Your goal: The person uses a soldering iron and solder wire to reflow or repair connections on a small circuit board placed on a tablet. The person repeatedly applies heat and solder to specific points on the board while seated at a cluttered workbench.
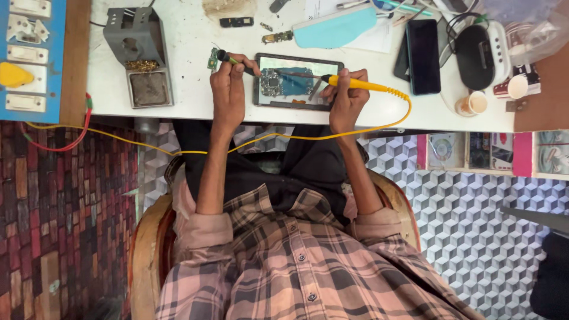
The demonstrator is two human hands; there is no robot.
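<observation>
1. At twelve o'clock on the white bench (189, 89), an opened phone (298, 81) lies with its circuit board exposed.
2. Left hand (228, 89), at nine o'clock of it, is closed around a dark-handled tool (228, 58).
3. Right hand (347, 98), at three o'clock, grips a yellow soldering iron (355, 85), tip on the board.

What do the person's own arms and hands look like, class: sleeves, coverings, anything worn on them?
Both hands are bare: no gloves, rings or watch show on the left hand or the right hand. The forearms are uncovered. The shirt sleeves are rolled up to about the elbows, in a pink-and-grey plaid matching the buttoned shirt.
</observation>
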